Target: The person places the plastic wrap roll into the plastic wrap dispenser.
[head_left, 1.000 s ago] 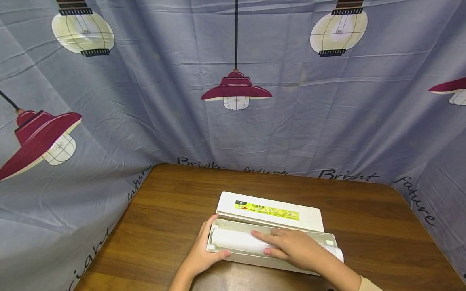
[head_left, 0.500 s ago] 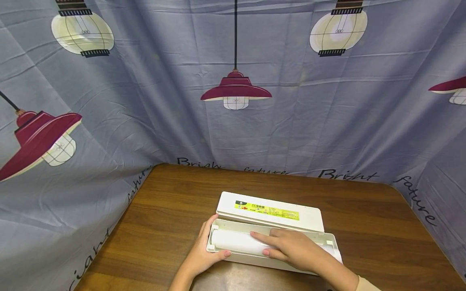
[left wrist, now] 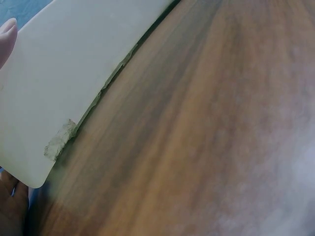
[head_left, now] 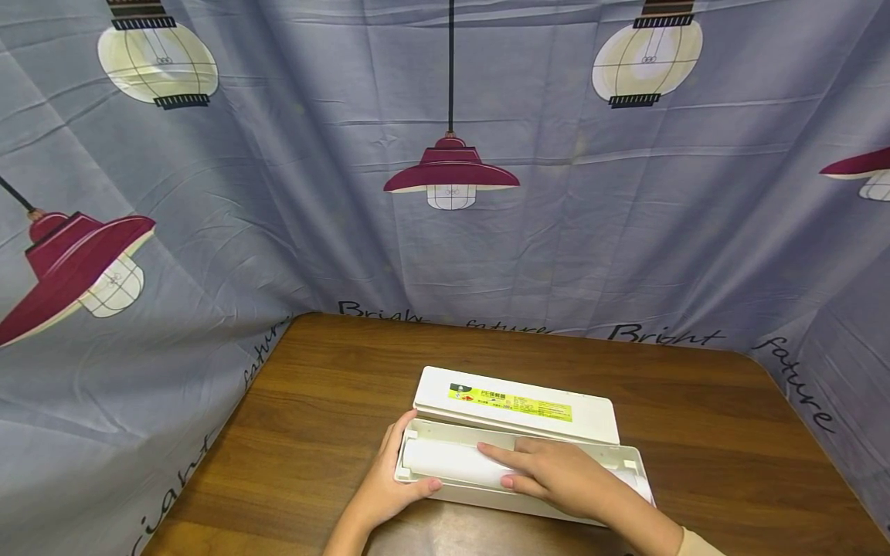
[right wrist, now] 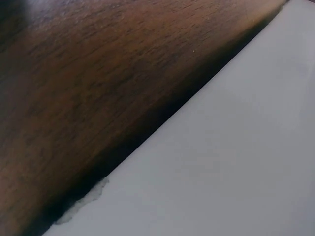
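Observation:
A long white plastic box (head_left: 480, 499) lies lengthwise near the table's front, its top uncovered. Inside it sits a white roll, apparently cling film (head_left: 441, 460). My left hand (head_left: 382, 480) grips the box's left end, thumb on the front wall and fingers around the end. In the left wrist view the thumb (left wrist: 7, 40) shows against the box wall. My right hand (head_left: 570, 476) reaches over the front wall and holds the roll between index finger and thumb, the index stretched along it. That hand hides part of the roll's right half. The right wrist view shows only the white box wall (right wrist: 211, 157) and wood.
Directly behind the box lies its white lid (head_left: 591, 415) with a yellow-green label (head_left: 511, 402). All this stands on a brown wooden table (head_left: 334, 371). A grey-blue curtain (head_left: 292, 185) printed with lamps hangs around the back and sides.
The roll's right end, which stuck up over the box's right end, has dropped down into the box. My right hand has shifted very slightly left. The left hand stays still.

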{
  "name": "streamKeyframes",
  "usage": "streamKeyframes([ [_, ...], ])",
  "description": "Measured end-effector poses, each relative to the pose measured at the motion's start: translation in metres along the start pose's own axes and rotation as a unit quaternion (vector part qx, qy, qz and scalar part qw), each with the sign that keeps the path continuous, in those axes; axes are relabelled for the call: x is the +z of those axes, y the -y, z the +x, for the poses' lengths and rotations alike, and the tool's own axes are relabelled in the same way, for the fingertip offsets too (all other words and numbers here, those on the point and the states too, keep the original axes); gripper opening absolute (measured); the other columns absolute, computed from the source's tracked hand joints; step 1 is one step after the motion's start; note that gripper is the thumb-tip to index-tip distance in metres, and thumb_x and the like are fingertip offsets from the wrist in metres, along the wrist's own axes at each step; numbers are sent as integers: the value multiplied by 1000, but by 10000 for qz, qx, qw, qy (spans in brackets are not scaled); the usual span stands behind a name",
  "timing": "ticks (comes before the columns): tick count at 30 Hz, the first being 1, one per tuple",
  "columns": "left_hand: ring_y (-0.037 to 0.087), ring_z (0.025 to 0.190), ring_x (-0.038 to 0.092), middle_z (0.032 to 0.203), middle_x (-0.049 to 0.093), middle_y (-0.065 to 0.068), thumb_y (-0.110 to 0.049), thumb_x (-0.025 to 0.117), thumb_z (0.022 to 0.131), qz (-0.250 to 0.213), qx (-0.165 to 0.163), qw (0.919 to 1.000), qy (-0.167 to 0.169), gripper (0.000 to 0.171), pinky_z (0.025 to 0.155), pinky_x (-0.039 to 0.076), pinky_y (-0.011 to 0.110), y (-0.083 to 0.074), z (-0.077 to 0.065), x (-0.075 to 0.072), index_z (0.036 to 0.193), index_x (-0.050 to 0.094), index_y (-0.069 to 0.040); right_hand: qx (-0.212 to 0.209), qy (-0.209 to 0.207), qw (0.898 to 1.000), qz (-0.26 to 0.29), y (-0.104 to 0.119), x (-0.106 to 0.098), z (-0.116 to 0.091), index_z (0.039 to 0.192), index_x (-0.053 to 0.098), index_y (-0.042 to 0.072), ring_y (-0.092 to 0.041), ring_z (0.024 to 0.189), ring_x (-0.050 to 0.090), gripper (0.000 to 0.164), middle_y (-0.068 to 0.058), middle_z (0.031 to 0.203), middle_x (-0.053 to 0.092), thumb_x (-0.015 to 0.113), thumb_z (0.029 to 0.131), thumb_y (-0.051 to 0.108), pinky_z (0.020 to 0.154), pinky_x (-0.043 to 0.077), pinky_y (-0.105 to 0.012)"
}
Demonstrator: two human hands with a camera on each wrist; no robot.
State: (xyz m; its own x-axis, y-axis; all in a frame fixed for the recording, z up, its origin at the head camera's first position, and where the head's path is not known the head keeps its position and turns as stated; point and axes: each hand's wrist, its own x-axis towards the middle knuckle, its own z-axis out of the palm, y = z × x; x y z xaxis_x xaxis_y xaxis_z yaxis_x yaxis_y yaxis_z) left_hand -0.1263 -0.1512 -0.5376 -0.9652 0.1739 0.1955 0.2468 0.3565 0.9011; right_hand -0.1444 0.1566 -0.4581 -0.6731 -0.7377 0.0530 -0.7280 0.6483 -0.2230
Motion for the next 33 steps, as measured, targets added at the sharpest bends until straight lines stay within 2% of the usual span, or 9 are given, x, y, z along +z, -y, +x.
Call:
streamKeyframes([
  [6, 13, 112, 51, 137, 44, -1, -31, 91, 67, -140, -238, 9996, 33, 109, 95, 45, 27, -4, 0, -1, 155, 28, -24, 0, 5, 10000, -48, -1, 0, 0, 150, 33, 48, -13, 96, 65, 48, 6, 112, 67, 37, 103, 55, 81, 54, -41],
  [11, 13, 112, 51, 137, 44, -1, -31, 91, 67, -129, -244, 9996, 47, 108, 95, 45, 27, -3, 0, -1, 155, 28, -24, 11, 75, 10000, -39, -1, -1, 1, 151, 33, 48, -21, 108, 67, 48, -1, 123, 68, 37, 103, 54, 87, 54, -45],
  [16, 13, 112, 51, 137, 44, 0, -31, 91, 68, -99, -169, 9998, 47, 109, 95, 45, 27, -2, -1, -1, 156, 27, -22, -72, 38, 9999, -107, -1, -2, 1, 151, 34, 47, -25, 110, 67, 48, -5, 125, 69, 37, 103, 53, 88, 54, -46],
  [28, 13, 112, 50, 137, 43, -2, -32, 91, 69, -129, -290, 9995, 86, 108, 95, 44, 27, -4, -2, -1, 156, 27, -24, -354, -252, 9984, -371, -4, -1, 1, 150, 39, 43, -18, 95, 69, 48, 2, 113, 71, 43, 103, 49, 78, 55, -41],
  [33, 13, 112, 51, 137, 44, -1, -32, 91, 68, -81, -213, 9997, 38, 109, 95, 45, 27, -4, -1, -1, 156, 27, -23, -405, -263, 9979, -422, -5, 0, 1, 150, 39, 42, -16, 90, 68, 49, 4, 108, 70, 44, 102, 48, 76, 55, -39],
])
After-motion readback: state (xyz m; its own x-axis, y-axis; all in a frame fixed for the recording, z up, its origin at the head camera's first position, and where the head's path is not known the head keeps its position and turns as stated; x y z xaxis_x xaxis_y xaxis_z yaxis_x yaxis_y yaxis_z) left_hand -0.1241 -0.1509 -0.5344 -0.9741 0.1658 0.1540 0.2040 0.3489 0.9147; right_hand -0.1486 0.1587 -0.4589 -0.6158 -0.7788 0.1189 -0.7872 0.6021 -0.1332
